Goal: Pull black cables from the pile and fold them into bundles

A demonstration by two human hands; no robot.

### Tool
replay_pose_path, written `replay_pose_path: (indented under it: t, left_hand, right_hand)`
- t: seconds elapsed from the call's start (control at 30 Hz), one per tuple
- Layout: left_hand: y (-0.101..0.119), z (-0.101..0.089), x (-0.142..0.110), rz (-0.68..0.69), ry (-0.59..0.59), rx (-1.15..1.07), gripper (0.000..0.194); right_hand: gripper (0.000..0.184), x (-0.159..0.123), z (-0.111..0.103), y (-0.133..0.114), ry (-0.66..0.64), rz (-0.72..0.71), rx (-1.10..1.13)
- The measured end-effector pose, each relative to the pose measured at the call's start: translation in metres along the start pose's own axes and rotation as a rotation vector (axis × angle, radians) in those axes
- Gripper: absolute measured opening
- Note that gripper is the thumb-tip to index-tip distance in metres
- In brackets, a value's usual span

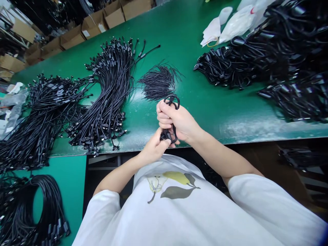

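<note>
Across the green surface [179,37], cardboard boxes [93,24] along the far edge, contents unclear from here, right grip [178,119] closed around a coiled black cable [166,135], its loop poking out above, left grip [155,147] pinching its lower end.

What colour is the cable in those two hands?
The cable is black; it shows best in the head view.

The green table [187,48] bears long black cables [112,82], thin dark strands [159,83], coiled cables [235,65] and a white bag [237,25].
</note>
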State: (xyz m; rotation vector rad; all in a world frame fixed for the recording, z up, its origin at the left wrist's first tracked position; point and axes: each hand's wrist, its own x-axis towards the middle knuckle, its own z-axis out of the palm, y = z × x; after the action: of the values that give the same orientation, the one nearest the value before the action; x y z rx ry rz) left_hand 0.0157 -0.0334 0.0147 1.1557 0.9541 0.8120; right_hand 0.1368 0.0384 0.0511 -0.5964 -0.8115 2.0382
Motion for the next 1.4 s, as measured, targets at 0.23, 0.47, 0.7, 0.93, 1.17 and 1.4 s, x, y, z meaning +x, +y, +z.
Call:
replay_pose_path:
  t: [0.23, 0.47, 0.7, 0.93, 1.17, 1.4]
  left_hand:
    - [0.009, -0.026, 0.011, -0.078, -0.240, -0.084, 0.051]
    - [0.011, -0.024, 0.006, -0.056, -0.225, 0.156, 0.044]
    - [0.013, -0.027, 0.005, -0.272, -0.497, -0.218, 0.054]
    - [0.005, -0.024, 0.008, -0.351, -0.573, -0.454, 0.065]
    - [-0.001, -0.012, 0.007, -0.195, -0.313, -0.332, 0.048]
    - [0.002, -0.022, 0.014, -0.093, -0.252, -0.011, 0.045]
  right_hand:
    - [0.040, -0.005, -0.001, 0.014, -0.073, -0.121, -0.131]
    - [0.050, -0.007, -0.006, 0.005, -0.231, -0.036, -0.183]
    - [0.053, -0.011, -0.001, 0.015, -0.215, -0.021, -0.063]
    - [0.051, -0.011, 0.000, 0.008, -0.362, -0.055, 0.029]
    - [0.048, -0.007, -0.015, 0.001, -0.242, -0.047, -0.153]
    - [0.038, -0.007, -0.006, 0.011, 0.034, -0.051, -0.030]
